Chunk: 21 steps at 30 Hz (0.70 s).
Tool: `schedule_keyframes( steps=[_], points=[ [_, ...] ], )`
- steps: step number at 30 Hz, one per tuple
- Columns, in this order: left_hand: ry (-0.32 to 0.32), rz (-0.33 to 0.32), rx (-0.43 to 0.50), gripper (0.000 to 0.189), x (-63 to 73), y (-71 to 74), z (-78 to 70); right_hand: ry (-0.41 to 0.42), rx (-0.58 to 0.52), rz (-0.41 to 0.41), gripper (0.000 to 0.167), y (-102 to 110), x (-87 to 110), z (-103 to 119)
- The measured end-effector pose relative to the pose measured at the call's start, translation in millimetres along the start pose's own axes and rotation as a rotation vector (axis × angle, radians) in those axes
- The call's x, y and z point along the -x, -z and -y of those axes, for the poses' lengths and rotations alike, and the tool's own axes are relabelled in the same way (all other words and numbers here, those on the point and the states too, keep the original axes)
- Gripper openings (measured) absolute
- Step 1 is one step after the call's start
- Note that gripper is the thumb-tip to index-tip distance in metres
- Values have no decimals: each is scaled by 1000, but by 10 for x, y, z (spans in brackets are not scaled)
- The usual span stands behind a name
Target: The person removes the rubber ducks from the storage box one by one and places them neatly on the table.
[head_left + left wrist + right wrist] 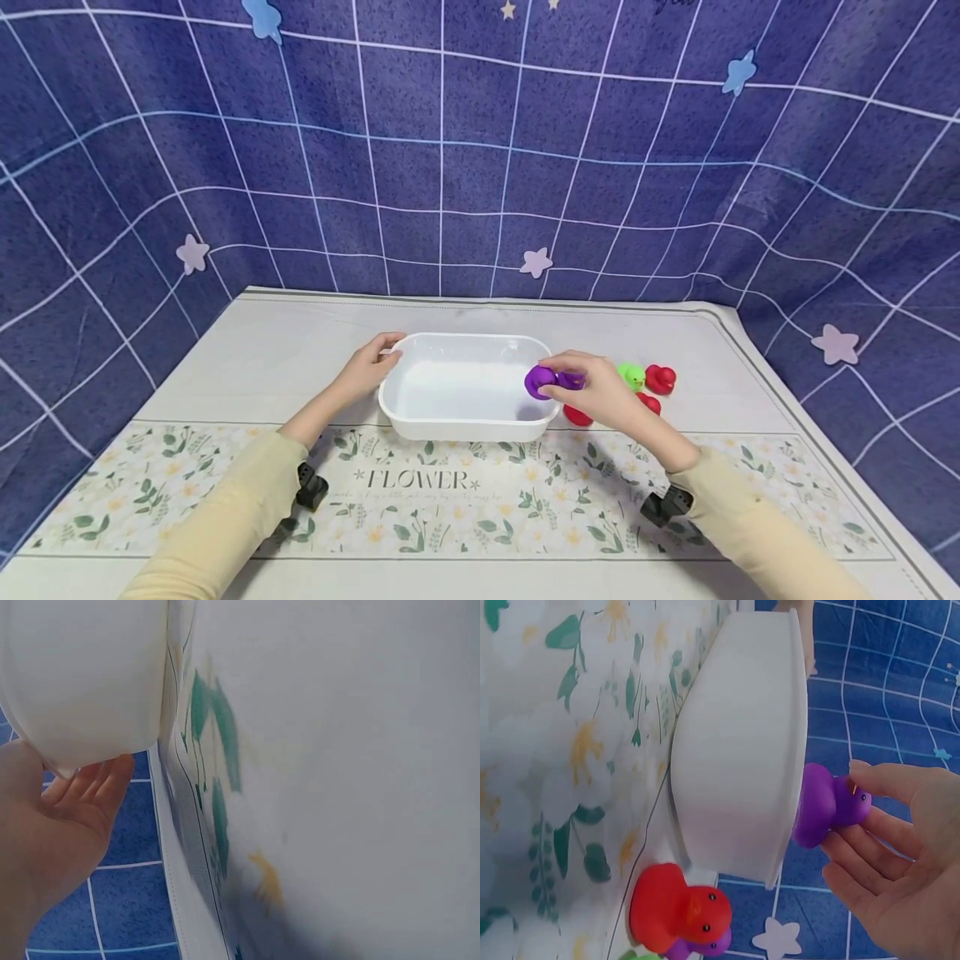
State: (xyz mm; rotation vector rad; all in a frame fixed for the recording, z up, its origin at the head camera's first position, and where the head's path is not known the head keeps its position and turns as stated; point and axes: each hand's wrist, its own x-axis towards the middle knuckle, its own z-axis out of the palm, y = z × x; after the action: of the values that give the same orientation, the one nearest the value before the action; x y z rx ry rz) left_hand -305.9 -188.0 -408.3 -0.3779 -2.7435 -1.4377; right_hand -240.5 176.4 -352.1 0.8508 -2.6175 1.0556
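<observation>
A white plastic tub (468,429) stands on the covered table in the head view. My left hand (367,367) holds its left end, with the thumb at the rim and the fingers along the outside; the left wrist view shows this hand (67,817) from below. My right hand (592,387) pinches a purple rubber duck (538,382) over the tub's right rim. The right wrist view shows the duck (829,806) between thumb and fingertips, beside the rim. Under my right hand, another purple duck (572,381) is partly hidden.
Right of the tub lie a red duck (577,415), a green duck (632,377), another red duck (661,380) and a third red one (649,404), partly covered by my right hand. A blue gridded curtain (480,183) hangs behind the table.
</observation>
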Motion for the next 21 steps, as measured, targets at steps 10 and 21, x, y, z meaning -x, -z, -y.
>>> schedule_keyframes(
  steps=[10, 21],
  points=[
    [3, 1, 5, 44, 11, -4, 0, -18, 36, -33, 33, 143, 94, -57],
    [2, 0, -7, 45, 11, 2, -1, 8, 59, -64, 34, 301, 214, -222]
  ],
)
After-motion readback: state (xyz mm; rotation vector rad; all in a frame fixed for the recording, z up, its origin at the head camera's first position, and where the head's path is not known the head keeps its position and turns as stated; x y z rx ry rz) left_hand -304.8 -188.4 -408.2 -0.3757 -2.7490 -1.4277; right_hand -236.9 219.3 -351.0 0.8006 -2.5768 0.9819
